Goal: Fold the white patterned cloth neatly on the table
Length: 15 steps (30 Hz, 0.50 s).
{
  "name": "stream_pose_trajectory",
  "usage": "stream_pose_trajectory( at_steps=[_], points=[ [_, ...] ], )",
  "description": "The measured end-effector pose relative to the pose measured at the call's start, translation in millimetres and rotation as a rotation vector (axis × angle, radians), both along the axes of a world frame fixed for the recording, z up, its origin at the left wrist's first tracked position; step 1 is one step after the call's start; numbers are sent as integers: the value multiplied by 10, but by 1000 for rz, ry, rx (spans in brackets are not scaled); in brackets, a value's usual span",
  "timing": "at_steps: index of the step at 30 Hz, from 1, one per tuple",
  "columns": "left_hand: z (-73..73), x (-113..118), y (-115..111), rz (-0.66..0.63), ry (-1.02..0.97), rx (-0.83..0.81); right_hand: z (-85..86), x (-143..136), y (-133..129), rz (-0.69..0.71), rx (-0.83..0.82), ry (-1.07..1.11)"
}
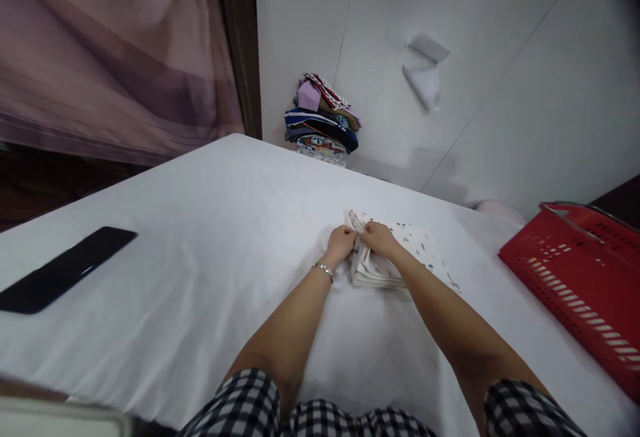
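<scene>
A white cloth with small grey and brown marks (415, 240) lies folded in layers on the white-covered table (225, 224). Both hands are at its left edge, close together. My left hand (343, 240), below a silver bracelet, pinches the cloth's edge. Just to the right, my right hand (379, 237) also grips the edge with fingers closed. The layered folds show beneath my right wrist, while the cloth's far right part lies flat. My fingertips partly cover the spot where they hold the cloth.
A red plastic basket (575, 290) with a metal handle stands at the right. On the left lies a flat black object (70, 267). Beyond the far edge is a stack of folded clothes (323, 120); white pieces (425, 80) lie on the floor. A pinkish curtain (125, 44) hangs at upper left.
</scene>
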<state>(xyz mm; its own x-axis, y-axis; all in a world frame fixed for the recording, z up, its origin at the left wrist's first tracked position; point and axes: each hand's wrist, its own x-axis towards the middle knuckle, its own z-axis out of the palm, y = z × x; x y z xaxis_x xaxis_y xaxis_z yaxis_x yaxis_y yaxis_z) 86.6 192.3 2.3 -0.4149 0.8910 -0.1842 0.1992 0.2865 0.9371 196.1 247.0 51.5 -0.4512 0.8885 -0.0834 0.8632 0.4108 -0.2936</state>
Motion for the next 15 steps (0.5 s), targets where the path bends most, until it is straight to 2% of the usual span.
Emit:
stream_pose_trajectory(
  at_steps=[7,10,12,15],
  points=[
    [59,0,20,14,-47,-7,63,-86,-46,40,-5,-178],
    [90,23,27,-2,-175,3,83,-93,-48,41,27,-230],
    [79,29,36,-7,-261,-4,98,-78,-15,46,20,-222],
    [19,6,32,2,-255,-32,133,-21,65,27,-41,-152]
  ],
)
